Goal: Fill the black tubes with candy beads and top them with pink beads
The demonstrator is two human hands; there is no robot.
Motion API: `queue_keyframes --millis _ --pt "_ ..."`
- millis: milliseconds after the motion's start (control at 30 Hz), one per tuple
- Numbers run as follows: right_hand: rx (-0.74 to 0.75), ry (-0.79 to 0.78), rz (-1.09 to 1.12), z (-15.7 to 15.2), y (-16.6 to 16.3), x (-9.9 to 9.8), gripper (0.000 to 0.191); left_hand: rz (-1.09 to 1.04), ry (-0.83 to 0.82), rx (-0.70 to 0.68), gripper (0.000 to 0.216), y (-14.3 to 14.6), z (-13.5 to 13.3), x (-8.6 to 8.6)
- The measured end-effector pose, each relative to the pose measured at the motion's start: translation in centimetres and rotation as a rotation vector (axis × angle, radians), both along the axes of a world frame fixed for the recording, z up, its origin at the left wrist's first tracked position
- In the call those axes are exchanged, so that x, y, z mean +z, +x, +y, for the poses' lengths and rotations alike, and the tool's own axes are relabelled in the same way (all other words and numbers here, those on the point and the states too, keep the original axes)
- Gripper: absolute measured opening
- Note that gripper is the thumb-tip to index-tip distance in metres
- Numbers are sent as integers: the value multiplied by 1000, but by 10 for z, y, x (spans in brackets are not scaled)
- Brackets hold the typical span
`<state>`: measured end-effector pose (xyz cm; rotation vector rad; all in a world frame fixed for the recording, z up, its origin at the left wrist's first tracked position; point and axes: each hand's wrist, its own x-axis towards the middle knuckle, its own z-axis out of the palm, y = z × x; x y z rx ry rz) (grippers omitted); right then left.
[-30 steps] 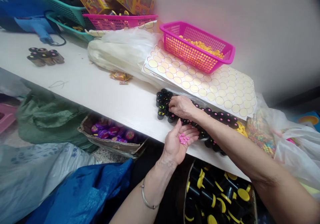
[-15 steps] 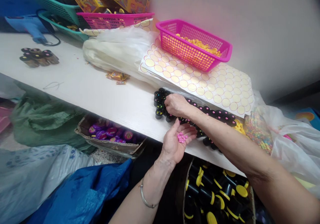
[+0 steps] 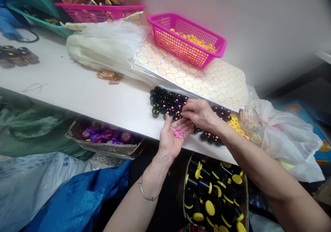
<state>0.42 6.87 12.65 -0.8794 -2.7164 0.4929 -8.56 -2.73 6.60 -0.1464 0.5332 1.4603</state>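
My left hand [image 3: 172,137] is palm up with fingers stretched out, holding a small heap of pink pellets [image 3: 179,132] in the palm. My right hand [image 3: 198,113] is over a block of small black cups [image 3: 171,102], its fingers bent together in a pinch. Whatever is between those fingertips is hidden. Several cups at the left of the block show pink pellets on top with small coloured beads around them. More cups [image 3: 222,112] with pink pellets stand to the right, partly covered by my right hand and forearm.
A pink basket [image 3: 187,49] of yellow rings stands on round-sticker sheets [image 3: 191,76]. Right of the cups are loose yellow pieces [image 3: 236,125] and a bag of coloured beads [image 3: 250,119]. Below the table edge are a box of yellow-lidded black containers [image 3: 210,208] and a box of purple packs [image 3: 107,135].
My right hand has moved right along the cups, uncovering several with pink pellets on them. The left hand stays beside the cups with its pellets. The whole view has shifted somewhat.
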Motion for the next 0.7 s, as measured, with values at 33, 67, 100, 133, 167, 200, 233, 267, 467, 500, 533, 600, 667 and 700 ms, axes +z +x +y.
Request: queue_keyframes --millis 33,67,100,133,167,200,233,267,467,500,533,600,667,700 --pt "13 -4 -1 -8 11 -3 24 -10 10 11 62 0 0 1" --pt "31 0 -5 -16 21 -7 24 -16 16 22 63 1 0 1" --pt "54 13 -10 -22 29 -13 23 -17 18 30 63 1 0 2" --pt "78 37 -14 -28 34 -19 22 -14 14 34 63 1 0 3" --pt "97 73 -14 -32 38 -25 21 -9 7 36 63 1 0 4" --pt "114 115 -14 -36 40 -31 20 -5 0 38 63 2 0 5" --pt "129 161 -15 -39 41 -36 20 -3 -5 41 63 2 0 5" --pt "143 209 -19 -40 41 -39 20 -3 -9 44 64 3 0 5" --pt "131 541 -21 -38 39 -47 30 -16 11 -54 60 6 2 -3" --pt "125 577 -24 -37 40 -48 31 -20 31 -93 60 7 2 -5" --pt "123 598 -26 -35 41 -49 32 -21 53 -125 60 7 2 -6" --pt "129 605 -13 -33 42 -52 32 -17 87 -156 62 6 1 -6" --pt "148 585 27 -32 43 -56 30 -8 101 -153 64 5 1 -6" --pt "158 571 48 -31 44 -57 30 -1 102 -147 64 5 0 -5"
